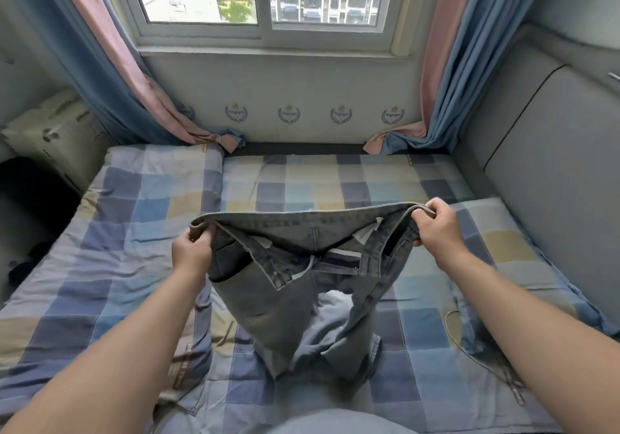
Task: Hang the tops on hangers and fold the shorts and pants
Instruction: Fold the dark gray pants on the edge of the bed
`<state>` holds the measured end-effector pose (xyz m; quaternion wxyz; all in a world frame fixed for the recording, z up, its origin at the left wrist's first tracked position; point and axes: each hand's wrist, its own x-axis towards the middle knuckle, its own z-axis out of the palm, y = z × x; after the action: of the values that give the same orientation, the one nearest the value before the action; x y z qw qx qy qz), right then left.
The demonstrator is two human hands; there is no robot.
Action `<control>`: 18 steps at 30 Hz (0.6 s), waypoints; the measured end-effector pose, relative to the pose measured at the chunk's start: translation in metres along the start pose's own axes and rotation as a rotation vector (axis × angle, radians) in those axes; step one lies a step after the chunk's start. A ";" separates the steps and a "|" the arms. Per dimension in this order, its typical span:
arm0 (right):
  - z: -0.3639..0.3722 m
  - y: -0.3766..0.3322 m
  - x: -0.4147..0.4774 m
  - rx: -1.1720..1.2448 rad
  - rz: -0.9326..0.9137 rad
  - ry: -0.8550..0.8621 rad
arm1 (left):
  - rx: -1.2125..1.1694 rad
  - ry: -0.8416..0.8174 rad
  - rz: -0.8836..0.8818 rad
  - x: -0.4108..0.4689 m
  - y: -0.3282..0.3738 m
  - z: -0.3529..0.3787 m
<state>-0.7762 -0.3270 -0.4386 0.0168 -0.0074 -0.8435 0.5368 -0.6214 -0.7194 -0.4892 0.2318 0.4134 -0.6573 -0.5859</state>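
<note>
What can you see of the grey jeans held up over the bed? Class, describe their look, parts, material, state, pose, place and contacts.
The jeans look like faded grey denim with stitched seams. The waistband is stretched wide between the left hand and right hand, each gripping one end. The fly hangs open, showing the zip and pale pocket linings; a belt loop shows inside the back. The legs droop, their crumpled ends resting on the checked bedcover.

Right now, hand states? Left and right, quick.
Left hand: closed, fingers gripping the left end of the jeans waistband.
Right hand: closed, fingers gripping the right end of the same waistband.
</note>
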 end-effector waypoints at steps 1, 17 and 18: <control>-0.003 -0.018 0.011 0.001 -0.040 0.016 | 0.004 -0.001 0.074 0.009 0.020 0.002; -0.106 -0.392 0.119 -0.124 -0.588 0.279 | 0.075 0.193 0.451 0.048 0.423 -0.011; -0.116 -0.415 0.120 -0.146 -0.607 0.314 | 0.048 0.190 0.466 0.044 0.446 -0.014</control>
<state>-0.8896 -0.3944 -0.0113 0.3048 0.1601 -0.8306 0.4378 -0.7556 -0.7766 -0.0651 0.4113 0.3092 -0.7239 -0.4595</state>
